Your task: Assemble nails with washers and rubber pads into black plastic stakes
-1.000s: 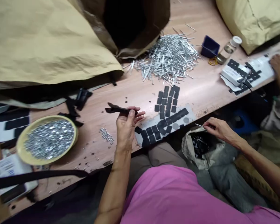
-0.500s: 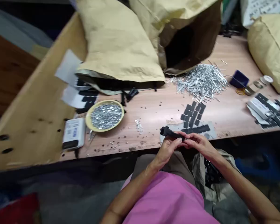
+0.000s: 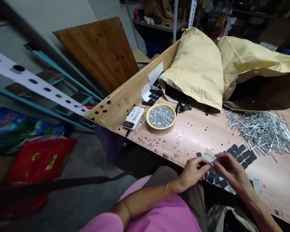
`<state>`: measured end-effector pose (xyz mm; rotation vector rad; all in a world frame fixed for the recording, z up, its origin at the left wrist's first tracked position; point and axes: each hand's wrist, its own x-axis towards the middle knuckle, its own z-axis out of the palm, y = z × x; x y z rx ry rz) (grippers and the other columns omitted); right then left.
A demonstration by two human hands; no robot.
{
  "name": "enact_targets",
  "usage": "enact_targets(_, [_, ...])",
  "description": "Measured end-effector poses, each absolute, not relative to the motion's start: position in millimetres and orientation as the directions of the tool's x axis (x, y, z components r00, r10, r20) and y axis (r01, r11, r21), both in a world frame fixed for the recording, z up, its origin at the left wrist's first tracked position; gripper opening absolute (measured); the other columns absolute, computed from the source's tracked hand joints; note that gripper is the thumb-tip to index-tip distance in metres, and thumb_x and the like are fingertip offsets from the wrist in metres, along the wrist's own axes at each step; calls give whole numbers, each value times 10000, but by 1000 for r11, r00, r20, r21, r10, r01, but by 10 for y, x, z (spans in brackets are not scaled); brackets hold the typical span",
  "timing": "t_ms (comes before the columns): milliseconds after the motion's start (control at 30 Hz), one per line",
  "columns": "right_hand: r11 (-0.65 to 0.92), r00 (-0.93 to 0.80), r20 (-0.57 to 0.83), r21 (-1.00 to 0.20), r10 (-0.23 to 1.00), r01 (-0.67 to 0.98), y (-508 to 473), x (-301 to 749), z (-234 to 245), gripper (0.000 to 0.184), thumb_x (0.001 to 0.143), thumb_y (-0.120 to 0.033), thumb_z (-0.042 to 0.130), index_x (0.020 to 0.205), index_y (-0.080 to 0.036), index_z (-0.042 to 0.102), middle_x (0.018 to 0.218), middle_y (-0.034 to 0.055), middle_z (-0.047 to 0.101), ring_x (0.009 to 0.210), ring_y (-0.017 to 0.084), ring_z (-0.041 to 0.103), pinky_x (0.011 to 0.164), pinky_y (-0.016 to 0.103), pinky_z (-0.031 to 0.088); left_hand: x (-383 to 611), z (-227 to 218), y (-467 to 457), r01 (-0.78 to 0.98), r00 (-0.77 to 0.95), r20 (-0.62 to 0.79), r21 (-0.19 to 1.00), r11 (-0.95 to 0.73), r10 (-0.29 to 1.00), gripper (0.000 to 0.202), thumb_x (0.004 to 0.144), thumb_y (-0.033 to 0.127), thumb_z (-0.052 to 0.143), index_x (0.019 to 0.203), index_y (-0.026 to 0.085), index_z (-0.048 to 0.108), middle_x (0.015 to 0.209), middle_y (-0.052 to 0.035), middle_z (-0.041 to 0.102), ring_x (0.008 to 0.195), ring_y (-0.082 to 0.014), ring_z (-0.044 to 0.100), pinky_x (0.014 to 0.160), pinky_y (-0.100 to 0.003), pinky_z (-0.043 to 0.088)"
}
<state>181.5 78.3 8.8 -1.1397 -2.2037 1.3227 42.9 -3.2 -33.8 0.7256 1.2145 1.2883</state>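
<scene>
My left hand point(image 3: 193, 173) and my right hand point(image 3: 230, 170) meet over the front edge of the table, fingertips almost touching. Both are closed in a pinch around something small and thin that I cannot make out. Beneath and beside them lies a grey sheet point(image 3: 255, 185) with black rectangular pads point(image 3: 222, 183) on it. More black pads point(image 3: 240, 155) are laid out in rows just behind my right hand. Left of my hands, tiny metal pieces point(image 3: 178, 139) are scattered on the wood. A yellow bowl point(image 3: 149, 125) full of small metal pieces stands further left.
A heap of thin metal pins point(image 3: 268, 132) lies at the right. Large paper sacks point(image 3: 198, 64) stand behind, one gaping open. A white boxy device point(image 3: 134, 118) sits beside the bowl. A wooden side board point(image 3: 125, 96) borders the table's left. An open bag point(image 3: 216, 216) is below.
The view has swung to the left. A long black part that both my hands held is no longer seen in them; the fingertips now pinch close together.
</scene>
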Motion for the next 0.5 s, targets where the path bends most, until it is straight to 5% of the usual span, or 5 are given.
enact_targets(100, [311,-692,-51,-867,720,388,1011,1462,-258,368,877,-480,474,1128,-217,531,826,57,656,673,180,644,619,315,538,214,-489,-66,-531,-199,-453,795,293,869,296,720,423,620,841,155,581,567,56,516,329,-19,326,337,-167,245])
enact_targets(233, [635,-758,155,-665,633,393,1264,896,-725,270,925,-326,403,1024,-197,619,903,99,631,771,197,637,663,304,515,-59,-561,-187,-590,-310,-543,754,290,781,388,679,442,635,931,152,584,521,87,470,310,-16,304,320,-156,188])
enact_targets(367, [822,-855,1,-275,518,498,1358,456,-848,275,905,-143,409,1087,-219,601,950,83,621,787,181,615,599,248,471,-228,-557,-223,-608,-361,-562,747,269,744,332,609,421,672,744,124,611,596,29,542,407,-48,449,366,-171,339])
enact_targets(500, [890,-881,-197,-64,431,451,1404,245,-746,235,880,-79,419,925,-182,624,911,105,622,830,205,594,615,258,454,-333,-580,-180,-611,-354,-573,740,281,740,407,621,409,661,893,105,654,550,59,498,346,-21,349,323,-162,236])
